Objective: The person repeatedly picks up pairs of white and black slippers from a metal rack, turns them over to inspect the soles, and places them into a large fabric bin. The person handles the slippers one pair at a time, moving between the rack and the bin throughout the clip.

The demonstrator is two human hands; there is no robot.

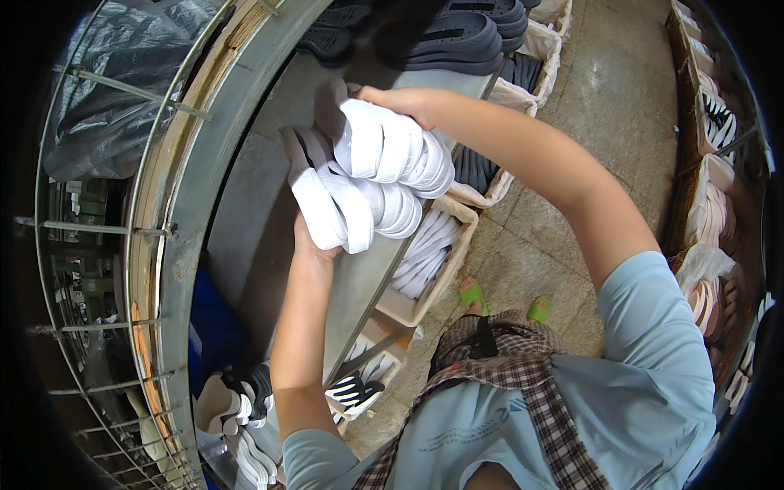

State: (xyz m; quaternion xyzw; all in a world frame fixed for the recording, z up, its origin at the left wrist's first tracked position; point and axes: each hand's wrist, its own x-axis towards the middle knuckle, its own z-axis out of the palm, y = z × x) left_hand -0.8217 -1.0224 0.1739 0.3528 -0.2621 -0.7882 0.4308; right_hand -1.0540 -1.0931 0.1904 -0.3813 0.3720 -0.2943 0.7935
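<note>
Two bundles of nested white sandals with broad straps and grey soles are held over the metal worktop, side by side and touching. My left hand (313,239) grips the nearer bundle of white sandals (353,206) from below; its fingers are mostly hidden behind the straps. At the far end, my right hand (396,104) is closed round the other bundle of white sandals (392,147). How many sandals each bundle holds is hard to make out.
Dark grey soles (445,41) are stacked at the worktop's far end. Along its right side stand lined baskets, one with white strips (426,253). White and black shoe parts (241,416) lie lower left. A wire rack (122,229) borders the left; more baskets (714,196) line the right.
</note>
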